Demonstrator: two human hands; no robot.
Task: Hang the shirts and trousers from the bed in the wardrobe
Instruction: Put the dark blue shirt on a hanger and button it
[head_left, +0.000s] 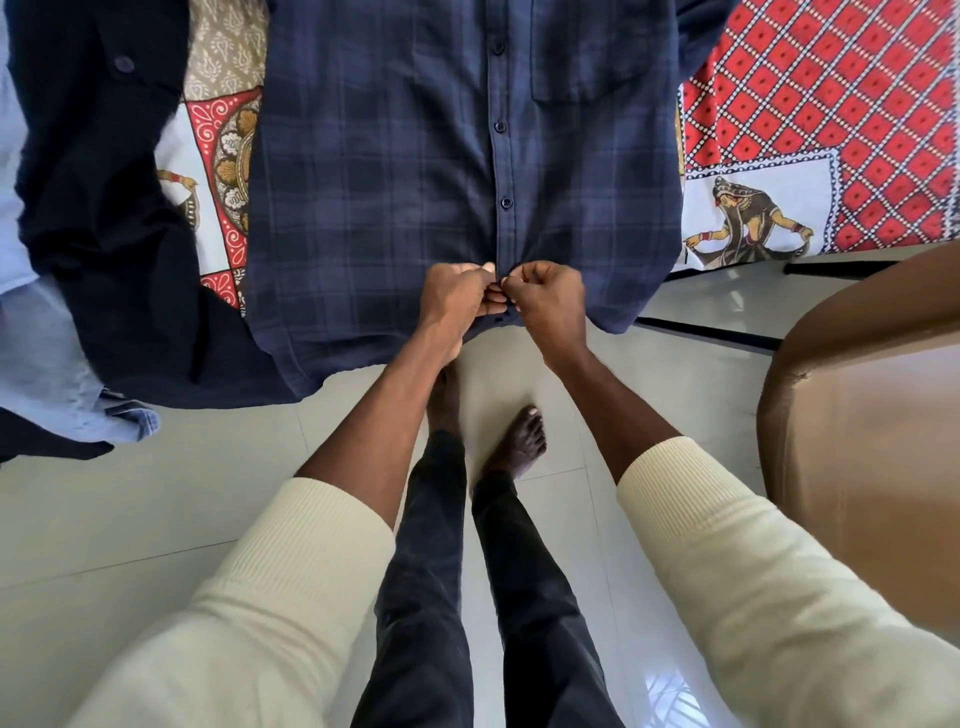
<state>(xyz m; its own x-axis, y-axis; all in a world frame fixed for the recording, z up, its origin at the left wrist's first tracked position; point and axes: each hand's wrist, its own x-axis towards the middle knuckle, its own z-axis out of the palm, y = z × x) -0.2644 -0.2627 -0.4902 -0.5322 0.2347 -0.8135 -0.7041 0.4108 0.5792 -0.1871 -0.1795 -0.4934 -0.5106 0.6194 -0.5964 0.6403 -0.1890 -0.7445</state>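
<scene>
Head view looked straight down: plaid shirt lay face up on the bed, hem hanging over the edge toward the person. Left hand and right hand met at the bottom of the placket, each pinching fabric there, fingertips almost touching each other. Buttons above were done up; the pinch point hid the lowest one, so couldn't tell if it was through its hole. Step in hand looked like buttoning the shirt before hanging. Dark garment lay just beside the shirt on the left, with a light blue one beyond it, both draped over the bed edge. No hanger or wardrobe in frame. Next move probably: finish that button, let go of the placket, get a hanger into the collar end, which sat out of view at the top. Brown chair stood near the right arm, might snag a swing toward the wardrobe.
</scene>
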